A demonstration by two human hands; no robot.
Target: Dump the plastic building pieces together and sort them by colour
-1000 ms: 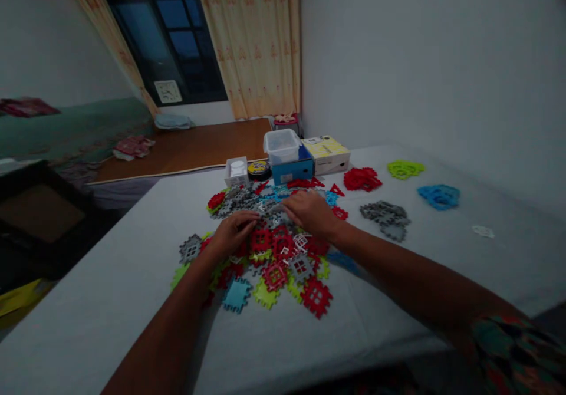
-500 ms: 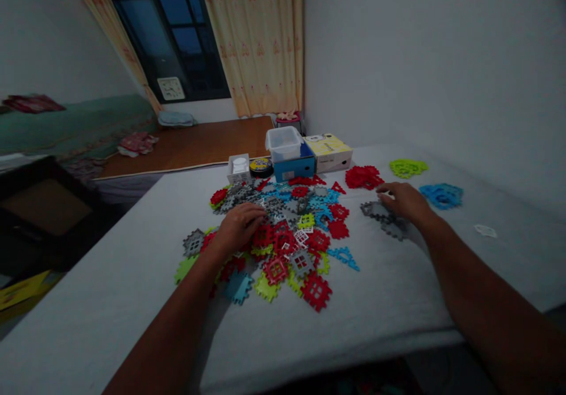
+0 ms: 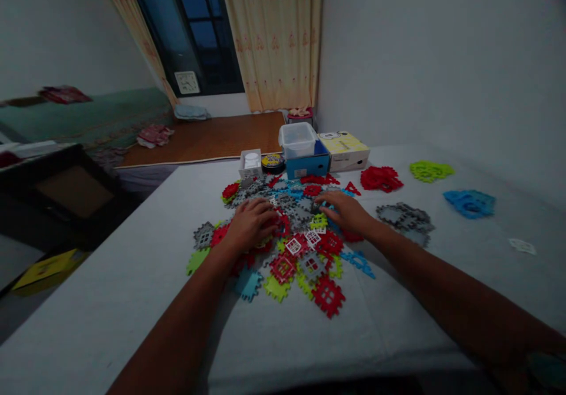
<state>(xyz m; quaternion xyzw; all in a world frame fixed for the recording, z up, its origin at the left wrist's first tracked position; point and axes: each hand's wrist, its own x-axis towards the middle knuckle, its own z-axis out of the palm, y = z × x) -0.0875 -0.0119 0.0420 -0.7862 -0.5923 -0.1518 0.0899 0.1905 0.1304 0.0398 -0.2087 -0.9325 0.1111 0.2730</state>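
A mixed heap of plastic interlocking tiles with notched edges (image 3: 328, 296) lies on the white-covered table, in red, grey, blue and lime green. My left hand (image 3: 252, 225) rests on the heap's left-middle part, fingers spread over red and grey tiles, holding nothing I can see. Over the right side of the heap is my right hand (image 3: 345, 211), its fingers stretched out and thumb apart, near grey and blue tiles. Small white window-frame pieces (image 3: 293, 246) lie on top of the heap. To the right sits a separate pile of grey tiles (image 3: 405, 221).
Sorted piles of red (image 3: 381, 179), lime green (image 3: 431, 171) and blue tiles (image 3: 469, 203) stand at the right, with a white piece (image 3: 522, 246) nearby. Behind the heap are a clear plastic tub (image 3: 298, 140), a blue box (image 3: 307, 165), a yellow-and-white box (image 3: 345, 151) and a round black tin (image 3: 273, 164).
My right hand has moved left from the grey pile to the mixed heap, leaving grey tiles behind. My left hand stays on the heap, its fingers more spread. The view has shifted slightly.
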